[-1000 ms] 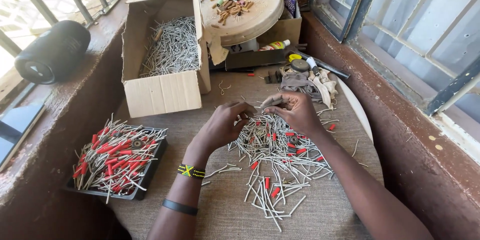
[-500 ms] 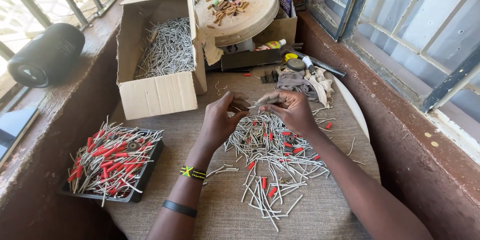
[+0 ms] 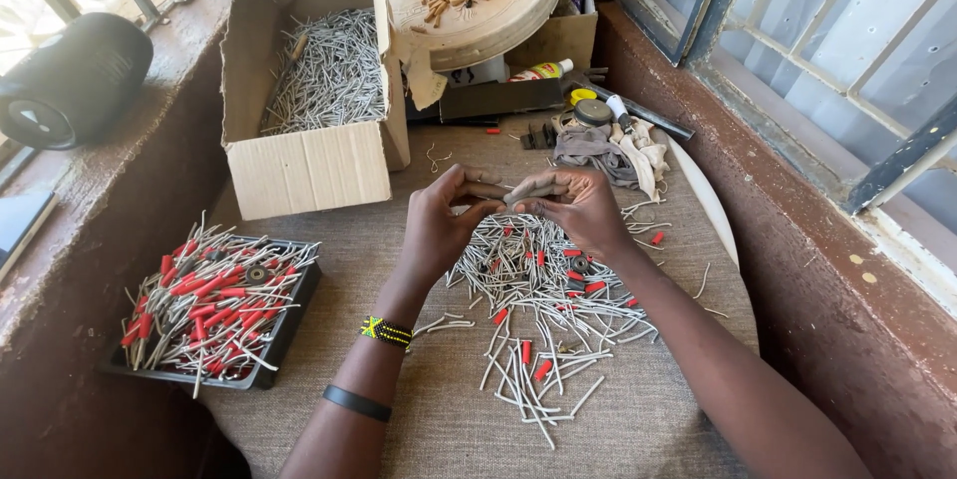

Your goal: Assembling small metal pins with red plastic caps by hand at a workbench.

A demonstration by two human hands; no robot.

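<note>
Matt stuff on rough cloth
Worktop (image 3: 638,419) covered in coarse woven fabric; cardboard box (image 3: 309,165) dull brown; grey sticks (image 3: 528,290) matt, some with smooth red plastic sleeves.

Hands (image 3: 513,210) above stick pile (image 3: 543,310), tray (image 3: 289,324) left, cardboard box (image 3: 309,165) behind

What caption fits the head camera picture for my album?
Left hand and right hand pinch a small grey stick above a pile of grey sticks.
</note>
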